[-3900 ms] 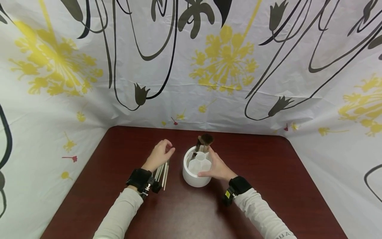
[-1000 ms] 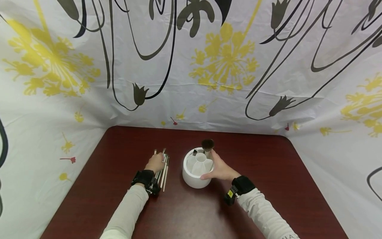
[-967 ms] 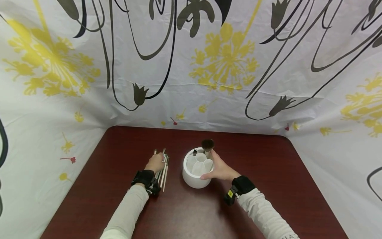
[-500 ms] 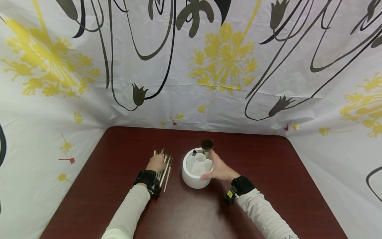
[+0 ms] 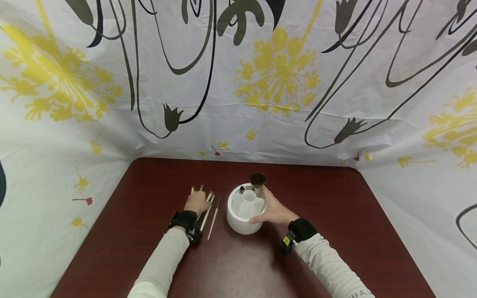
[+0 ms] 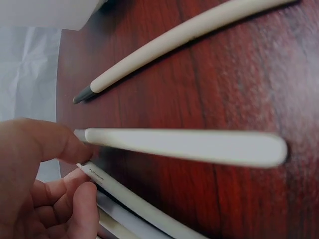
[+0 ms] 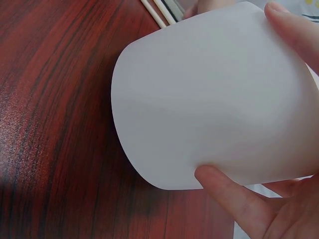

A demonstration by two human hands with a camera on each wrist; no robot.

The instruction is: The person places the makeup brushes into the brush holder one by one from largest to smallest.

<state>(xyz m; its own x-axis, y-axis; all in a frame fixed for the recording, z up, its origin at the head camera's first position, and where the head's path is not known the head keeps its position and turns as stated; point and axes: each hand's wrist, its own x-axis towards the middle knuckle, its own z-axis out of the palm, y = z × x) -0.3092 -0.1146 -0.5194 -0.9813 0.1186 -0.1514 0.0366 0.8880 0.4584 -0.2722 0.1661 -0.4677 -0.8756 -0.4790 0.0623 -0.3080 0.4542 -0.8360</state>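
Observation:
My left hand (image 5: 196,202) is over a small row of makeup brushes (image 5: 207,213) with pale handles, lying on the left of the table. In the left wrist view its curled thumb and fingers pinch near the upper end of a makeup brush (image 6: 134,199); a white-handled brush (image 6: 184,147) runs beside the thumb. One slim brush (image 5: 213,219) lies apart, to the right of the others. My right hand (image 5: 277,211) grips the side of a round white brush holder (image 5: 242,225) with petal-shaped compartments. A fluffy dark brush (image 5: 258,179) stands in its back compartment, with a small dark-tipped one (image 5: 242,190) beside it.
Everything lies on a dark red wooden table (image 5: 316,194) with rounded far corners. A white cloth (image 5: 208,140) with yellow and grey flower prints hangs behind and at the sides. Both wrists wear black camera straps.
My left hand came down from above onto the brushes and shifted slightly right. The rightmost brush slid right, away from the rest. The right hand and holder stay in place.

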